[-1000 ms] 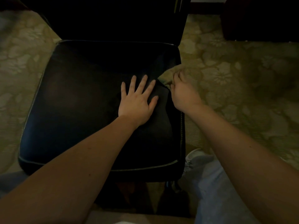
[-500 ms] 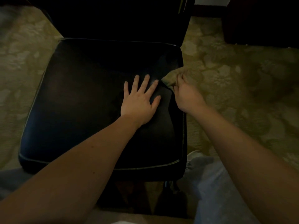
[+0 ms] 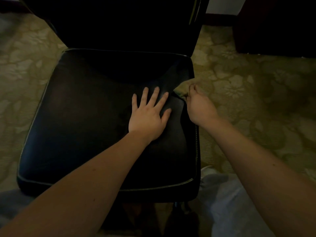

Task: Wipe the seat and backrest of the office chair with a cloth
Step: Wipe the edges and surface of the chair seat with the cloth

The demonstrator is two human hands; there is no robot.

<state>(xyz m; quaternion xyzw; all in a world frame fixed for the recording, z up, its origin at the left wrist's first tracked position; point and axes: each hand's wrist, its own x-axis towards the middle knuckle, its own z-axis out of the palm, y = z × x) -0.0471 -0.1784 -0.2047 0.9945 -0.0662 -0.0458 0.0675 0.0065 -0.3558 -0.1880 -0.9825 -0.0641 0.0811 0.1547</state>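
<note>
On the seat (image 3: 82, 117) the left hand (image 3: 147, 117) — at its right edge the right hand (image 3: 200, 108) and cloth (image 3: 183, 88), backrest (image 3: 119, 23) behind.

One chair fills the middle and left of the frame, with one seat (image 3: 85, 125) and one backrest (image 3: 119, 23) at the top. One cloth (image 3: 183, 89) shows right of centre, at the seat's right edge. There are two hands: the left hand (image 3: 148, 117) at centre, all five of its digits in sight, and the right hand (image 3: 200, 108) just to its right. Two bare forearms (image 3: 85, 177) run in from the bottom edge. One patterned carpet (image 3: 256, 100) lies on both sides. One dark piece of furniture (image 3: 277, 24) stands in the upper right corner. Two pale trouser legs (image 3: 227, 202) show, one at lower left and one at lower right.
</note>
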